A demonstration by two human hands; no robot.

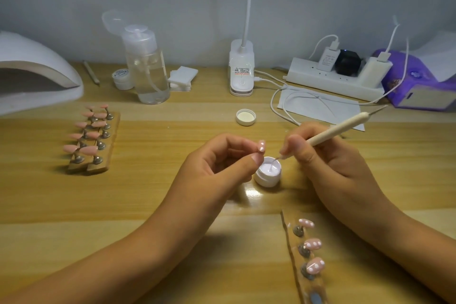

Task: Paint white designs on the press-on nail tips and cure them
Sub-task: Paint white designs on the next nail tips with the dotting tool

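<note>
**Tool dipped in white gel, one tip held beside the jar**

A pink tip [261,145] is pinched in the left hand [217,163], just above and left of the jar [267,173]. The left fingers [255,158] are curled, with the thumb and forefinger closed on the tip's stem. White marks are seen on the tip's face.

A pale tool [338,131] is gripped pen-fashion in the right hand [320,155]. The right fingers [293,143] are curled tightly round its lower end, and its fine metal point is set into the white gel in the open jar. The jar is stood on the surface [172,205] between the two hands. Its lid [245,117] is laid upturned further back.

Three dotted tips [313,244] are mounted on a strip [293,264] at the near right, beside the right forearm. Plain tips [86,149] are held on stands in a rack [111,145] at the left, well apart from the hands.

The white curing lamp [37,66] is placed at the far left edge, behind the rack. A clear bottle [148,69], a small pot [122,78], pads [182,76], a light [241,69] and a power strip [333,79] are ranged along the back wall.
</note>
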